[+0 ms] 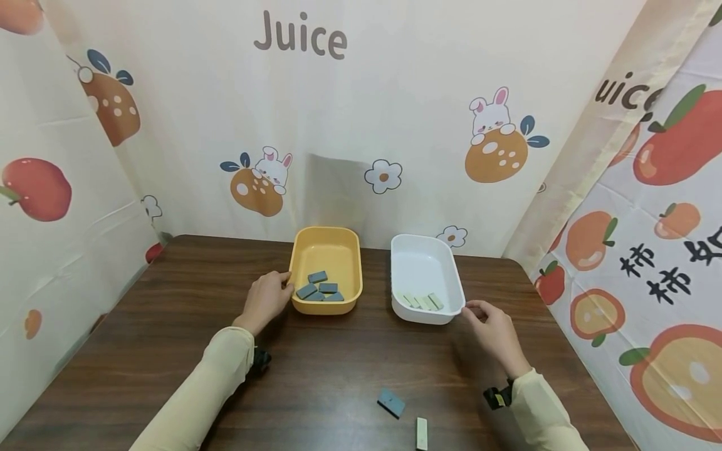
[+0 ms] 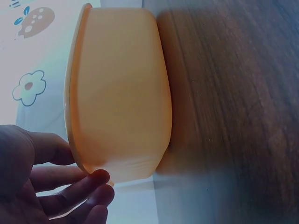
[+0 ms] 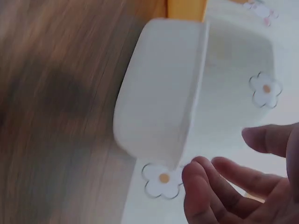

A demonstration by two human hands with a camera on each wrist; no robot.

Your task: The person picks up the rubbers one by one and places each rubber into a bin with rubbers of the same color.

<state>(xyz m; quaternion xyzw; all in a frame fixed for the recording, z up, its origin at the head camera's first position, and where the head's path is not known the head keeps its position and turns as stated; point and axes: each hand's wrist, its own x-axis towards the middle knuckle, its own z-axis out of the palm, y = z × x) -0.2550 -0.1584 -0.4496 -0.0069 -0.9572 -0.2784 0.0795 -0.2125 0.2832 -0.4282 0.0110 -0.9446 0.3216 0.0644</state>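
Observation:
My left hand (image 1: 267, 299) pinches the rim of the yellow tray (image 1: 348, 307) at its near left side. Several blue-grey blocks (image 1: 328, 288) lie in the near half of this tray. In the left wrist view, thumb and fingers meet the tray's rim at one corner. The right hand (image 1: 496, 329) is beside the near right corner of the white tray (image 1: 424, 315). In the right wrist view its fingertips (image 3: 194, 170) are close to the rim, with the thumb apart from it. Several pale green blocks (image 1: 423, 302) lie along the white tray's near end.
On the brown wooden table (image 1: 316, 363), nearer the person, lie a loose blue-grey block (image 1: 391, 403) and a pale green block (image 1: 422, 433). A printed curtain (image 1: 417, 125) stands behind the table, and more printed cloth hangs at both sides.

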